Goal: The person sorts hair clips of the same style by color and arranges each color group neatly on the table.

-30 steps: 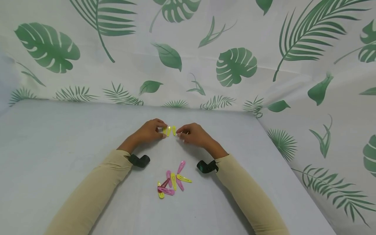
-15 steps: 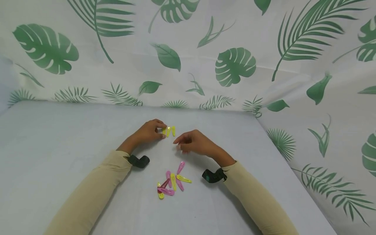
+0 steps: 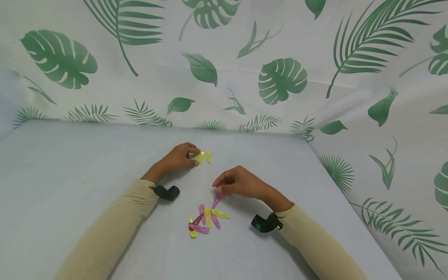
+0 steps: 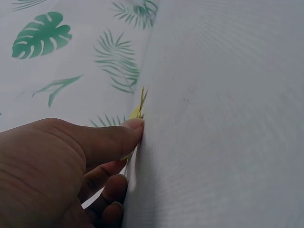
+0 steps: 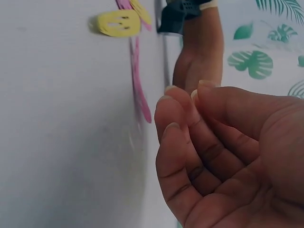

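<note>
A pink clip (image 3: 216,201) lies on the desk (image 3: 147,233) just beneath the nearer right hand (image 3: 241,182), whose narrow grip holds nothing; its length slants toward the clip pile (image 3: 208,217). Left hand (image 3: 179,156) pinches a yellow clip (image 4: 135,113).

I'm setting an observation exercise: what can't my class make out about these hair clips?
- Head view: part of the leftmost yellow clip, covered by the left hand.
- Head view: the top of the farthest pink clip, covered by the right hand.
- Right wrist view: part of another pink clip, cut off by the top edge.
</note>
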Demonstrator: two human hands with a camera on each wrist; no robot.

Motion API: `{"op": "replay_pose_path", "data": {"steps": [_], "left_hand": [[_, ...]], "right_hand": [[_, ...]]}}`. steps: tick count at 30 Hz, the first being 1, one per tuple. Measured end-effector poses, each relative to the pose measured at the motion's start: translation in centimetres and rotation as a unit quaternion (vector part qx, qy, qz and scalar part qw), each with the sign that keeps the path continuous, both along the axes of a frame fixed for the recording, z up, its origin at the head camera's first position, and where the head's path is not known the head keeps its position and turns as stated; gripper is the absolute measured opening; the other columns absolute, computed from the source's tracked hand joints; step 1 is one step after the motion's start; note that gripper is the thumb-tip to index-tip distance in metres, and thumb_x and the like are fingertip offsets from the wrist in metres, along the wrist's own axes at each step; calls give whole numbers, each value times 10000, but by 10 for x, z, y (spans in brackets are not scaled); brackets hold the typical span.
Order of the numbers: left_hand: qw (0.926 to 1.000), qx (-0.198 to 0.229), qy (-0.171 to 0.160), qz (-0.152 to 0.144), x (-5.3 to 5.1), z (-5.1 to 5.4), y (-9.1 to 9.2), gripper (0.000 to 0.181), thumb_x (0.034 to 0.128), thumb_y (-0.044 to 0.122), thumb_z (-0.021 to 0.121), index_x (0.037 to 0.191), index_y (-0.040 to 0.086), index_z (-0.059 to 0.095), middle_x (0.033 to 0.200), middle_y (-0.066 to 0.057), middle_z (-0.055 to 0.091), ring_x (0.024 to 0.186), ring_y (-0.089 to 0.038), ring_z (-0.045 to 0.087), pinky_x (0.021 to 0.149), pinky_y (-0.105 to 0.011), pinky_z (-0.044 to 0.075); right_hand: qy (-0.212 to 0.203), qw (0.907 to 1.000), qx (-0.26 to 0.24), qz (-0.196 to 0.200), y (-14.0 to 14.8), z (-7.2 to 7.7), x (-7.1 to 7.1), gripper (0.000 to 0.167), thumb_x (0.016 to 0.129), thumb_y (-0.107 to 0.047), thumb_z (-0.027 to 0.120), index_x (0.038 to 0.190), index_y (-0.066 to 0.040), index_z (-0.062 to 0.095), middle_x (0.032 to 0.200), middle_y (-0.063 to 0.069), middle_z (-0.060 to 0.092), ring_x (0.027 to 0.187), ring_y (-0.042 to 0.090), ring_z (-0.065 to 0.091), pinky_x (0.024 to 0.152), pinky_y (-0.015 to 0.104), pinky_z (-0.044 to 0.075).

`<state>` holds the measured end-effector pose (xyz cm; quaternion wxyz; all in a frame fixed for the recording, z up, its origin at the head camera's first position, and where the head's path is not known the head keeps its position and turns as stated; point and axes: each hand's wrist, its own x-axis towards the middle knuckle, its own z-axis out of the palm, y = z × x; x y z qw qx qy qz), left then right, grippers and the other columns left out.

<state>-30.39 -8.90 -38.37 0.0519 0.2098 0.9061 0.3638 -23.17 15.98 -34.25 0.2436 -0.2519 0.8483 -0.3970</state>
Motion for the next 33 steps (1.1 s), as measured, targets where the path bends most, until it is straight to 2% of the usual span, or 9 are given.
{"op": "replay_pose_path", "data": {"steps": [5, 13, 22, 33], "left_hand": [[10000, 30, -1, 4, 0, -1, 0, 455, 893, 133, 708, 1311, -8, 595, 1348, -161, 521, 1048, -284, 545, 883, -403, 455], [10000, 27, -40, 20, 1, -1, 0, 457, 901, 135, 697, 1319, -11, 586, 1346, -163, 517, 1070, -292, 539, 897, -413, 450], [10000, 63, 14, -6, 3, 2, 1, 455, 900, 128, 694, 1315, -23, 584, 1340, -170, 519, 1055, -294, 541, 893, -412, 448], [10000, 45, 76, -2, 2, 0, 1, 459, 893, 131, 702, 1309, -25, 589, 1335, -174, 523, 1060, -292, 548, 893, -407, 455]], "right_hand": [[-66, 9998, -79, 156, 6, -3, 9, 132, 911, -121, 675, 1007, -65, 745, 767, 44, 683, 692, 165, 583, 643, 289, 471], [-36, 9986, -104, 511, 15, -7, 22, 123, 905, -125, 698, 1012, -119, 759, 935, -39, 719, 845, 148, 607, 750, 285, 487], [-150, 9981, -270, 541, 12, -14, 28, 139, 909, -110, 690, 1036, -107, 748, 941, -30, 720, 868, 162, 635, 785, 288, 508], [479, 9947, -18, 906, 1, -14, 43, 178, 864, -13, 711, 1020, -97, 728, 867, -40, 662, 777, 97, 580, 711, 252, 497]]}}
